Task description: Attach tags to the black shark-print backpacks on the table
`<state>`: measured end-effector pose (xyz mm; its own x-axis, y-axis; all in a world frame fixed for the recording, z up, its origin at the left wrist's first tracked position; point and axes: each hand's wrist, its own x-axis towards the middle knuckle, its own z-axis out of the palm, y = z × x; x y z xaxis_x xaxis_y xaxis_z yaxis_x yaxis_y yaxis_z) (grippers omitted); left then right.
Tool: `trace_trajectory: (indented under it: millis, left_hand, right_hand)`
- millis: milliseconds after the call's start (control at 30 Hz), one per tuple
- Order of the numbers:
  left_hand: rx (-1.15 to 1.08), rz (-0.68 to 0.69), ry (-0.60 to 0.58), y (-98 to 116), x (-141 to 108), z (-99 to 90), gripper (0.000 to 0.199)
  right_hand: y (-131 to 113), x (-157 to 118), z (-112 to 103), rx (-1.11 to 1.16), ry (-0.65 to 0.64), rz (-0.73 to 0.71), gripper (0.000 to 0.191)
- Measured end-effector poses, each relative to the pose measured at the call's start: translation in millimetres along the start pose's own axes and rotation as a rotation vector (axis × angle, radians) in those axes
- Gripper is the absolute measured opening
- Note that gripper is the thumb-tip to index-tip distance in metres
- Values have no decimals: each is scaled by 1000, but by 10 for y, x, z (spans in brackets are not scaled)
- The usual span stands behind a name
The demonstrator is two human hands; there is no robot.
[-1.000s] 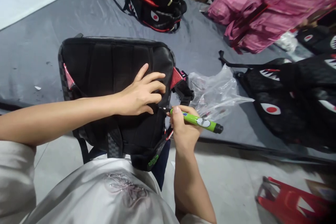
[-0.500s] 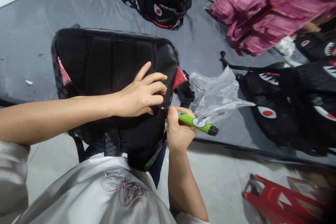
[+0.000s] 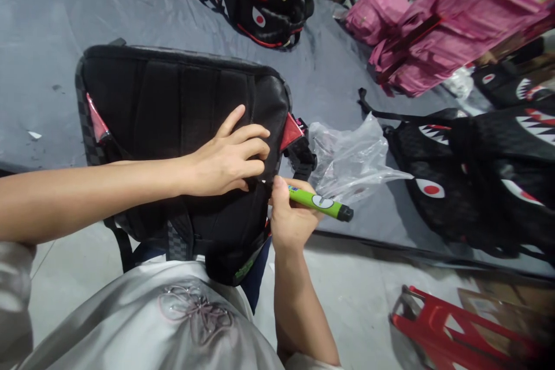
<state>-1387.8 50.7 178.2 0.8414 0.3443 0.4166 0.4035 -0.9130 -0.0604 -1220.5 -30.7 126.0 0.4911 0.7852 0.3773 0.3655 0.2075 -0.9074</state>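
A black backpack [image 3: 158, 104] with checkered edges and red corner triangles lies back side up, partly over the table edge against my body. My left hand [image 3: 232, 153] rests flat on its back panel, fingers spread apart. At the pack's right edge my right hand [image 3: 295, 214] is closed around a green marker pen [image 3: 318, 201]. The pen's black end points out to the right; its other end is hidden by my thumb and fingers, close to a small pale spot on the pack's edge. A black buckle strap [image 3: 301, 156] hangs from the pack beside that hand.
A crumpled clear plastic bag [image 3: 351, 156] lies right of the pack. Black shark-face backpacks [image 3: 472, 185] lie at the right, with another [image 3: 264, 6] at the back. Pink backpacks [image 3: 468, 17] are piled at the back right. A red stool [image 3: 459, 324] stands on the floor.
The whole view has shifted slightly, so things sit a little further left. Both hands keep the same positions on the backpack, and the marker pen stays in my right hand.
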Motion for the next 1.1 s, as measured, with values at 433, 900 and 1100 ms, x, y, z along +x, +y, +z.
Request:
trace_trajectory:
  millis: [433,900,1100]
  left_hand:
    - [74,35,58,-6,-26,50,14]
    - [124,36,26,43,-2,-17,17]
    - [222,137,-334,-72,301,-375,23]
  right_hand:
    - [1,34,-5,11,-7,21,28]
    - [23,20,-23,6,-46,30,28]
    - [20,-40,-124,94,19,50,28]
